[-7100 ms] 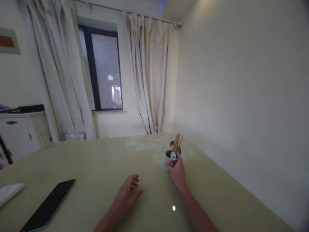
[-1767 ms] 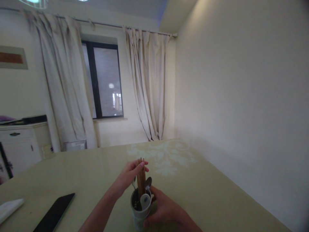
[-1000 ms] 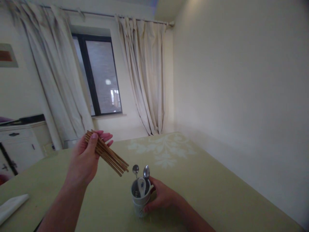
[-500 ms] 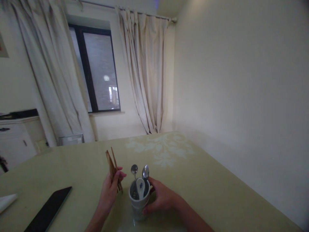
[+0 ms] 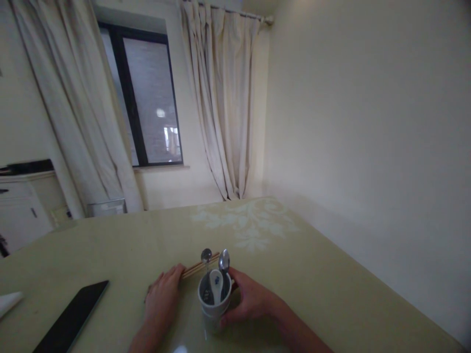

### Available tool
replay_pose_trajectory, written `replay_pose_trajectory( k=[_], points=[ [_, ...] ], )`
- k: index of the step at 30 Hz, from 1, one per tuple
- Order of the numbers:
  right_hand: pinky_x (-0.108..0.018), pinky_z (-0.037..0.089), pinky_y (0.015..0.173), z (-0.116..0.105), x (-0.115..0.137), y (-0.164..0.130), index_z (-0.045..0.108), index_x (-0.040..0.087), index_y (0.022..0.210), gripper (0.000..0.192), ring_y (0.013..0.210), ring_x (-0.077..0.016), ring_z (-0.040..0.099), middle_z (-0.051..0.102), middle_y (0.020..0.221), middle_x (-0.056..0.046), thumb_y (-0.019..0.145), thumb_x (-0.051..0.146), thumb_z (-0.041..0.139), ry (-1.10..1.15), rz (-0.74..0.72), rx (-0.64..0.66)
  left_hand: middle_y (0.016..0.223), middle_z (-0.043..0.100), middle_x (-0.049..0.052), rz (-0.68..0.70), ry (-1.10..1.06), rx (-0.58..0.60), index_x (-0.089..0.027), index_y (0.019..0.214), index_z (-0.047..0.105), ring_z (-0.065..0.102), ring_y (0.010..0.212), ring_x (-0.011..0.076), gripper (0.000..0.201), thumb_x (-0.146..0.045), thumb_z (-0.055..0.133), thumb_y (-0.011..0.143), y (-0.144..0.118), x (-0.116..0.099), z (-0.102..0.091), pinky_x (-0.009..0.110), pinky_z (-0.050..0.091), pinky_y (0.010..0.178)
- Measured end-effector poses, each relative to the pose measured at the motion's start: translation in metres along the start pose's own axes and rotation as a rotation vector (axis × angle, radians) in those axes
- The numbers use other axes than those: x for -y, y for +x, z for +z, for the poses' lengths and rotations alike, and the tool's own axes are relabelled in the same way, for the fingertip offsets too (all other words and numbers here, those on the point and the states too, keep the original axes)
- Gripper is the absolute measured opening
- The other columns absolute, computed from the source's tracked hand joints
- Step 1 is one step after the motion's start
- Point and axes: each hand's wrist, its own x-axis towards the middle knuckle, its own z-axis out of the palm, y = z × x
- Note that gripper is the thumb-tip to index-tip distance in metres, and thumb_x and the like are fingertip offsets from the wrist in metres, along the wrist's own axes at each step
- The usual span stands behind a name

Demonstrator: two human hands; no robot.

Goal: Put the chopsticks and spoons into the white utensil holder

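A pale cup stands upright on the table in front of me. Inside it are two metal spoons, one with a small round bowl and one with a larger oval bowl, plus a white spoon with a blue mark. My right hand is closed around the cup's right side. Left of the cup, my left hand is closed over one end of several wooden chopsticks. They now point right, low over the table and behind the cup; its fingertips are mostly hidden.
A dark flat slab lies on the table at the left, with a white object beyond it at the edge of view. The greenish table meets a wall on the right. Curtains and a window hang behind.
My left hand has turned and lowered the chopsticks from upright to nearly flat, pointing right behind the cup. My right hand stays on the cup. The view has shifted slightly downward.
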Motion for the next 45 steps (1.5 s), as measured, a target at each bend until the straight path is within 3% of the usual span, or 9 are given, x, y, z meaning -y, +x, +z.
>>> replay_pose_trajectory(
  k=[8,15,20,27,33,37,41,43,45],
  points=[
    [-0.044,0.053,0.104,0.000,-0.002,0.001,0.061,0.022,0.144,0.111,0.119,-0.0350,0.068,0.072,0.132,-0.013,0.044,0.036,0.107,-0.002,0.025,0.016,0.156,0.061,0.006,-0.014,-0.108,0.071,-0.024,0.149,0.058,0.059,0.142,0.0242,0.056,-0.017,0.050,0.093,0.018,0.013,0.016,0.040,0.042,0.121],
    [-0.044,0.053,0.103,0.000,0.002,-0.001,0.064,0.023,0.143,0.104,0.116,-0.0344,0.070,0.074,0.131,-0.012,0.049,0.035,0.105,-0.054,-0.013,-0.011,0.168,0.045,0.010,0.100,-0.051,0.115,-0.026,0.155,0.054,0.045,0.154,0.0304,0.064,-0.050,0.060,0.095,0.014,0.014,0.016,0.052,0.031,0.128],
    [-0.046,0.053,0.105,0.002,0.007,-0.002,0.062,0.023,0.145,0.107,0.122,-0.0370,0.068,0.071,0.136,-0.013,0.049,0.036,0.106,-0.018,-0.055,-0.013,0.170,0.038,0.010,0.148,0.032,0.143,-0.027,0.158,0.050,0.035,0.159,0.0271,0.056,-0.045,0.038,0.106,0.006,-0.003,0.012,0.053,0.025,0.131],
    [-0.054,0.037,0.122,0.017,-0.004,0.003,0.058,0.026,0.151,0.115,0.137,-0.0392,0.057,0.058,0.153,-0.015,0.048,0.041,0.106,-0.038,-0.178,-0.033,0.173,0.025,0.013,0.177,0.140,0.192,-0.011,0.166,0.033,0.024,0.162,0.0309,0.069,-0.040,0.034,0.103,-0.002,-0.038,0.012,0.056,0.021,0.132],
    [-0.053,0.035,0.122,0.016,-0.006,0.003,0.052,0.025,0.151,0.119,0.138,-0.0380,0.055,0.061,0.148,-0.013,0.047,0.041,0.107,-0.012,-0.152,-0.003,0.168,0.042,0.009,0.183,0.055,0.131,-0.017,0.158,0.051,0.038,0.158,0.0247,0.060,-0.030,0.034,0.102,-0.002,-0.042,0.010,0.050,0.025,0.133],
    [-0.049,0.046,0.110,-0.004,-0.002,-0.002,0.059,0.026,0.137,0.103,0.126,-0.0359,0.061,0.066,0.136,-0.010,0.047,0.044,0.107,-0.040,-0.122,-0.123,0.165,0.049,0.008,0.183,0.056,0.107,-0.020,0.153,0.057,0.042,0.155,0.0238,0.056,-0.031,0.036,0.103,-0.003,-0.040,0.012,0.050,0.022,0.133],
    [-0.041,0.050,0.099,-0.017,0.007,-0.006,0.061,0.026,0.136,0.084,0.117,-0.0298,0.064,0.066,0.130,-0.009,0.065,0.048,0.100,0.028,-0.209,-0.231,0.172,0.036,0.008,0.046,0.130,0.061,-0.028,0.160,0.047,0.028,0.161,0.0348,0.062,-0.052,0.040,0.102,-0.008,-0.034,0.010,0.074,0.001,0.128],
    [-0.039,0.051,0.095,-0.017,0.012,-0.006,0.067,0.025,0.130,0.066,0.108,-0.0262,0.066,0.069,0.121,-0.008,0.074,0.045,0.096,0.040,-0.223,-0.240,0.174,0.031,0.009,-0.049,0.142,0.087,-0.031,0.162,0.042,0.024,0.162,0.0396,0.068,-0.060,0.040,0.101,-0.009,-0.030,0.009,0.082,0.003,0.122],
    [-0.037,0.051,0.093,-0.015,0.014,-0.005,0.072,0.024,0.121,0.052,0.102,-0.0237,0.067,0.072,0.111,-0.006,0.077,0.040,0.094,0.061,-0.219,-0.246,0.174,0.030,0.010,-0.063,0.136,0.120,-0.029,0.163,0.040,0.025,0.162,0.0383,0.068,-0.058,0.038,0.102,-0.010,-0.026,0.011,0.079,0.011,0.123]
  ],
)
